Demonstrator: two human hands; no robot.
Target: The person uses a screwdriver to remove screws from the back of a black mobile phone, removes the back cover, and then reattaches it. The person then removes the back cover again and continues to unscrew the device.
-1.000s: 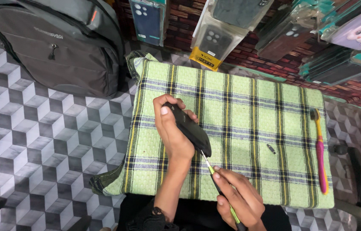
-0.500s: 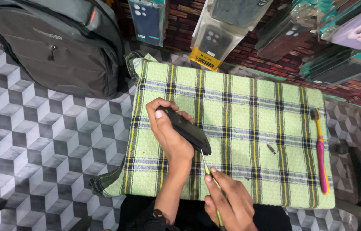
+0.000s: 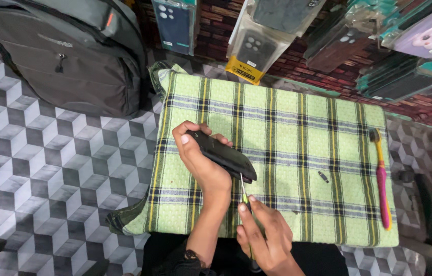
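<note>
A: Holding noted: left hand [image 3: 199, 162] wrapped around a black phone [image 3: 222, 156], grip clamped on its edges, phone tilted above the green plaid towel [image 3: 298, 128].

B: Confirmed. Position of the phone?

A: Raised over the left-centre part of the towel, long axis running from upper left to lower right, lower end pointing toward the right hand [image 3: 267, 240].

B: Right hand status?

A: Grip closed on a thin screwdriver [image 3: 244, 197] with a yellow-green handle; metal tip meeting the lower end of the phone.

B: Other items on the towel?

A: Pink and yellow toothbrush [image 3: 381, 179] lying lengthwise near the right edge, bristles at the far end. Small dark part [image 3: 323, 177] lying alone right of centre, well apart from both hands; kind cannot be told.

B: Surroundings?

A: Towel spread over a surface [image 3: 47, 168] patterned in grey and white cubes. Grey backpack [image 3: 67, 56] at upper left, just beside the towel's corner. Packaged phone cases [image 3: 257, 41] hanging along the brick-patterned wall [image 3: 430, 107] at the top.
</note>
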